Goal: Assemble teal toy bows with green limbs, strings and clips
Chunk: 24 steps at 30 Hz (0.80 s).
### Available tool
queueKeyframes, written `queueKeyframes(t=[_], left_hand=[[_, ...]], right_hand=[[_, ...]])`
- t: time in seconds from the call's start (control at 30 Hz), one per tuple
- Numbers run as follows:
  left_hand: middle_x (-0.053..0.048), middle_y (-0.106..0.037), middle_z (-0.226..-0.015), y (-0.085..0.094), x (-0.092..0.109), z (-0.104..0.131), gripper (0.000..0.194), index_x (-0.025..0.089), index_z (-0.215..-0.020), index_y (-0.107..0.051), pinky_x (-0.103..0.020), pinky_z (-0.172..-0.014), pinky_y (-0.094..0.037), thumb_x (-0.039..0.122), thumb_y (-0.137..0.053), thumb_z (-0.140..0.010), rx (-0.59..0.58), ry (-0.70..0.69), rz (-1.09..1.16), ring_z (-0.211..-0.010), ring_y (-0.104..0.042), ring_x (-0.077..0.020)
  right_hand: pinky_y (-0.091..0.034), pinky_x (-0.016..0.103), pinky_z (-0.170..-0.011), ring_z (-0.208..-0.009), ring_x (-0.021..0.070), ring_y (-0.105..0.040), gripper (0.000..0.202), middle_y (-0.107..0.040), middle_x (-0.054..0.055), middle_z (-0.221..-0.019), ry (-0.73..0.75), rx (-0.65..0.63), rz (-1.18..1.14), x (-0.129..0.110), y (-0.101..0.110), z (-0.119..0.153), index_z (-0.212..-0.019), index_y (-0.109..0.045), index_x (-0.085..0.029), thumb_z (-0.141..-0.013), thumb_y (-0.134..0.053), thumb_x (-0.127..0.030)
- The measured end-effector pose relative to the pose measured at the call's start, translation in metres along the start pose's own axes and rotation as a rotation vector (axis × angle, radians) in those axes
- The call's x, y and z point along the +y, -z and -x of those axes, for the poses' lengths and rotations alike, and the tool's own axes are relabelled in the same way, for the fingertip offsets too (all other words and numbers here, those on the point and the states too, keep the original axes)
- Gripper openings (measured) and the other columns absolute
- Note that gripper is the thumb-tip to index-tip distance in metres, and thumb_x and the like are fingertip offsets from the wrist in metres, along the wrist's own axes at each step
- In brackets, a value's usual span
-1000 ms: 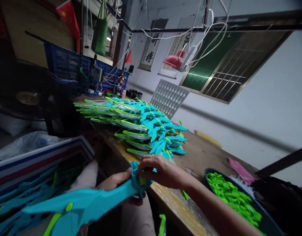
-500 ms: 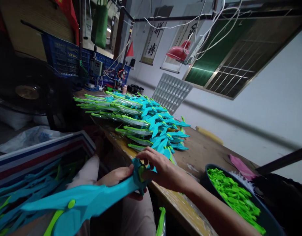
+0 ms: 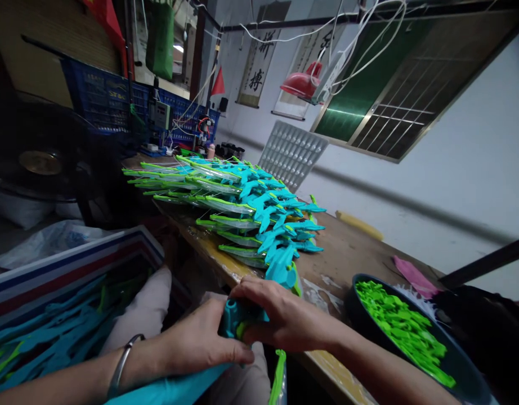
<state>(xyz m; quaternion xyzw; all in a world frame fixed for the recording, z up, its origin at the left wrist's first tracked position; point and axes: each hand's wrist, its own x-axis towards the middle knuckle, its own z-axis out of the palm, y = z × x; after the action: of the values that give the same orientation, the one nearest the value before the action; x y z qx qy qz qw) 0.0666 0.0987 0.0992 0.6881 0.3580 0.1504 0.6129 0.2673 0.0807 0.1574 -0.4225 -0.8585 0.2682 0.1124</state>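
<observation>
Both my hands meet above my lap on one blue plastic toy bow [image 3: 175,388] with a small green part at its end. My left hand [image 3: 200,340], with a metal bracelet at the wrist, wraps over the body near that end. My right hand [image 3: 280,315] grips the same end from the right, fingers curled over the top and thumb at the green part. The long body runs down to the lower left, largely hidden beneath my left forearm. Just beyond my hands lies a pile of blue-and-green strung toy bows [image 3: 242,208] on the table [image 3: 335,247].
A dark basin [image 3: 356,315] of small bright green pieces [image 3: 403,332] stands at right. At left, a striped box [image 3: 128,242] holds more blue parts [image 3: 61,326]. An upright green piece [image 3: 278,377] is below my right hand. A fan [image 3: 40,163] stands far left; a red lamp [image 3: 301,84] hangs above.
The toy bow's long end has swung down, out of clear view. My left hand has come from behind the body to over its top. My right hand has dropped slightly.
</observation>
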Motion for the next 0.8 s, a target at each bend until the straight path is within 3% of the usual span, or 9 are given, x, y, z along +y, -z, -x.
queueKeyframes(t=[0.17,0.27,0.33,0.4,0.53,0.67,0.73,0.8], left_hand=[[0.005,-0.059,-0.067,-0.01,0.004,0.009,0.019,0.018,-0.081,-0.06,-0.023,-0.052,-0.044,0.026,-0.073,-0.069,-0.018,0.054,0.044,-0.061,-0.059,-0.0162],[0.004,-0.062,-0.07,-0.009,0.003,0.012,0.019,0.017,-0.083,-0.062,-0.023,-0.054,-0.046,0.023,-0.073,-0.068,-0.044,0.053,0.057,-0.062,-0.061,-0.0161],[0.002,-0.066,-0.072,-0.006,0.0,0.011,0.023,0.017,-0.088,-0.064,-0.024,-0.054,-0.048,0.025,-0.074,-0.069,-0.073,0.1,0.106,-0.062,-0.064,-0.0178],[0.001,-0.067,-0.072,-0.002,-0.003,0.009,0.028,0.017,-0.094,-0.064,-0.027,-0.054,-0.05,0.028,-0.075,-0.07,-0.092,0.135,0.22,-0.058,-0.065,-0.0185],[0.002,-0.067,-0.072,0.007,-0.004,0.006,0.031,0.016,-0.097,-0.066,-0.026,-0.055,-0.049,0.024,-0.075,-0.068,-0.167,0.053,0.414,-0.057,-0.062,-0.0156],[0.002,-0.07,-0.08,0.015,-0.005,0.009,0.033,0.016,-0.097,-0.066,-0.025,-0.065,-0.051,0.02,-0.077,-0.065,-0.251,-0.022,0.521,-0.065,-0.061,-0.0136],[0.001,-0.07,-0.084,0.018,-0.007,0.011,0.037,0.016,-0.099,-0.066,-0.025,-0.068,-0.052,0.02,-0.079,-0.065,-0.25,-0.025,0.563,-0.069,-0.062,-0.0136],[0.0,-0.07,-0.085,0.019,-0.009,0.014,0.039,0.015,-0.101,-0.066,-0.027,-0.067,-0.053,0.023,-0.081,-0.065,-0.234,-0.01,0.567,-0.071,-0.064,-0.0157]], right_hand=[[-0.046,0.027,-0.077,-0.087,0.0171,-0.06,0.052,-0.066,0.003,-0.1,0.047,-0.038,-0.061,0.0,-0.001,-0.002,-0.119,-0.066,-0.017,-0.071,-0.087,-0.012],[-0.045,0.022,-0.068,-0.079,0.0143,-0.058,0.049,-0.064,0.0,-0.092,0.03,-0.051,-0.118,0.002,-0.001,-0.004,-0.114,-0.069,-0.017,-0.069,-0.09,-0.016],[-0.047,0.021,-0.066,-0.079,0.0142,-0.06,0.054,-0.064,0.001,-0.095,0.016,-0.052,-0.149,0.002,-0.002,-0.004,-0.12,-0.068,-0.018,-0.071,-0.089,-0.018],[-0.051,0.024,-0.074,-0.088,0.0162,-0.063,0.056,-0.065,0.005,-0.108,0.066,-0.016,-0.112,0.0,-0.004,-0.004,-0.131,-0.063,-0.02,-0.079,-0.084,-0.015],[-0.049,0.033,-0.096,-0.112,0.0213,-0.058,0.027,-0.058,0.012,-0.13,0.328,0.067,0.136,-0.007,-0.009,-0.002,-0.125,-0.066,-0.019,-0.1,-0.057,-0.014],[-0.048,0.033,-0.083,-0.093,0.0212,-0.054,0.028,-0.065,0.013,-0.106,0.461,0.045,0.342,-0.012,-0.006,0.003,-0.113,-0.066,-0.01,-0.107,-0.04,-0.018],[-0.044,0.033,-0.072,-0.081,0.0206,-0.05,0.029,-0.062,0.009,-0.089,0.439,0.047,0.407,-0.014,-0.001,0.006,-0.104,-0.066,-0.011,-0.107,-0.038,-0.016],[-0.04,0.032,-0.068,-0.077,0.0196,-0.049,0.029,-0.06,0.007,-0.084,0.377,0.072,0.378,-0.015,0.003,0.01,-0.105,-0.067,-0.014,-0.105,-0.037,-0.012]])
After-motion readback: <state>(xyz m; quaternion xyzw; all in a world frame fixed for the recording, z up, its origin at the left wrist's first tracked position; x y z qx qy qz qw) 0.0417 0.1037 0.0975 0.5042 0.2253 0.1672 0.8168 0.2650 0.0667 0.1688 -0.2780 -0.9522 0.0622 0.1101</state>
